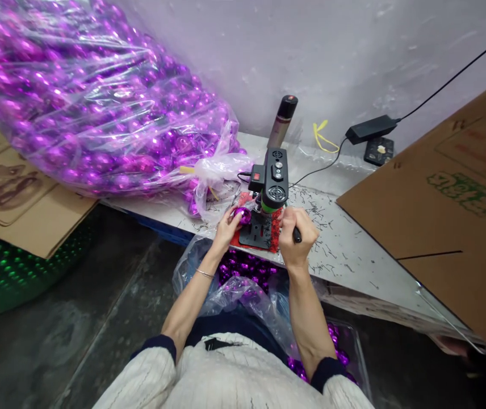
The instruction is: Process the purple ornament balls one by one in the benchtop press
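My left hand (227, 224) is closed around a shiny purple ball ornament (242, 215), held at the left side of a small black bench machine (277, 176). The machine has round vents and buttons on top, a green ring below, and a slotted black base plate (254, 234) resting on a red mat (275, 227). On the machine's right, my right hand (297, 232) is wrapped in a fist around a black handle (297, 234), whose end shows below the fingers. The tip of the machine over the ball is partly hidden.
A large clear bag of purple balls (141, 113) lies at the left. Below the table edge is an open plastic bag (243, 289) with more balls. Behind stands a spray can (283, 122); a black power adapter (372, 129) and cardboard box (443, 199) are right. Dark scraps litter the table (353, 250).
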Available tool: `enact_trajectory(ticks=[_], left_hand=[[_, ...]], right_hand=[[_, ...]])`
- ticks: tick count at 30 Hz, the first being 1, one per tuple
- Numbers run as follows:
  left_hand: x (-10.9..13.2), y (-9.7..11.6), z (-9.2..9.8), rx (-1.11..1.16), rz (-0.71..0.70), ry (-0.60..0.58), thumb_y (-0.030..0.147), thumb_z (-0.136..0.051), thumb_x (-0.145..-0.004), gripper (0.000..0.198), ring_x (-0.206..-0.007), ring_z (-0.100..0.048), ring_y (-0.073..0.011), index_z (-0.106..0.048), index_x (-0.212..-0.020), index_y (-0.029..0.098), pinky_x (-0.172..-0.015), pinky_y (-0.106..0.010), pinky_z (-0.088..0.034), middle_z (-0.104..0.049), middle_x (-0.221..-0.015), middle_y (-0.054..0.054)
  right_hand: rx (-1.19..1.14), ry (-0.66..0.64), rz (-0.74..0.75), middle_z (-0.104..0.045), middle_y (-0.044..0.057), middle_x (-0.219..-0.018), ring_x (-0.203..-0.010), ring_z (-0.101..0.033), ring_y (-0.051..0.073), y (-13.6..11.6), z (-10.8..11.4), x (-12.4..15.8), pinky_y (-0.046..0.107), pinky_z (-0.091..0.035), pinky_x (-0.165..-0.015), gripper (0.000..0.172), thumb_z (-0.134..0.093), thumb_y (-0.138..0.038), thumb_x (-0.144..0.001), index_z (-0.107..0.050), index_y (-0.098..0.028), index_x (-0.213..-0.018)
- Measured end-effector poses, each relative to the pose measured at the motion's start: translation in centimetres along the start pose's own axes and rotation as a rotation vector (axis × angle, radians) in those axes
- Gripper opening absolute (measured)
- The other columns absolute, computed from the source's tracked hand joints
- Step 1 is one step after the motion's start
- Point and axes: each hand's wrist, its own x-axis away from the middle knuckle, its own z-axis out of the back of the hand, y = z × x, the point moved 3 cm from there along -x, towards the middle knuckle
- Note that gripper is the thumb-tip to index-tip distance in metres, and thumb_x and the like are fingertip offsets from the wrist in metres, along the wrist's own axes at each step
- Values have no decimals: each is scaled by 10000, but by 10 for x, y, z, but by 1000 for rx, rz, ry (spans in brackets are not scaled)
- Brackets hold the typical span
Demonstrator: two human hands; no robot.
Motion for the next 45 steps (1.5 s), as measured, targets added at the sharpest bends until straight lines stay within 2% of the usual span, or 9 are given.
enact_trajectory(ticks=[5, 9, 12, 20, 29, 36, 45], left_hand=[[10, -17, -19, -317, -298, 2, 470, -695, -922, 540, -1316, -619, -265, -587, -1379, 205, -1174, -444, -457, -648, -1409, -116], [16, -23, -27, -482, -478, -21, 496, -657, -945, 524, -1324, -602, -277, -571, -1377, 212, -1163, -474, -451, -649, -1386, -129], [18, -28, -26, -564, -552, -29, 503, -640, -956, 515, -1311, -605, -279, -560, -1383, 226, -1147, -476, -456, -654, -1372, -127], [19, -37, -22, -701, -624, -64, 541, -641, -944, 629, -1393, -535, -317, -503, -1469, 224, -1184, -525, -417, -579, -1462, -165], [10, -38, -28, -724, -589, -123, 531, -711, -899, 660, -1323, -599, -312, -523, -1450, 220, -1152, -526, -450, -642, -1397, -149], [13, -41, -28, -774, -610, -114, 518, -697, -911, 651, -1334, -590, -311, -516, -1461, 220, -1176, -530, -412, -648, -1397, -150], [15, -41, -27, -779, -608, -128, 526, -671, -928, 642, -1329, -592, -308, -503, -1465, 218, -1171, -525, -414, -645, -1399, -152]], right_hand=[[-13, -11, 53, -597, -11, -662, -620, -572, 120, 2, 0, 7, 282, -436, -616, 276, -477, -184, -992, -542, -225, -727], [-13, -27, 57, -629, 0, -698, -651, -598, 131, 4, 0, 13, 291, -455, -636, 245, -473, -177, -989, -583, -225, -775], [-18, -44, 54, -638, 7, -714, -669, -608, 137, 5, 0, 15, 297, -463, -649, 240, -469, -177, -989, -587, -224, -786], [-11, -51, 63, -636, 13, -713, -666, -604, 138, 6, 1, 17, 295, -458, -639, 240, -475, -160, -981, -571, -222, -771], [9, -67, 93, -665, 15, -729, -663, -622, 142, 10, 1, 25, 302, -467, -640, 232, -471, -144, -964, -572, -228, -773], [3, -23, 129, -639, -1, -720, -670, -623, 132, 15, -3, 41, 280, -479, -618, 228, -474, -144, -968, -549, -234, -772], [-82, 101, 137, -641, 10, -756, -638, -586, 137, 36, -17, 66, 318, -483, -653, 252, -458, -292, -1017, -547, -237, -788]])
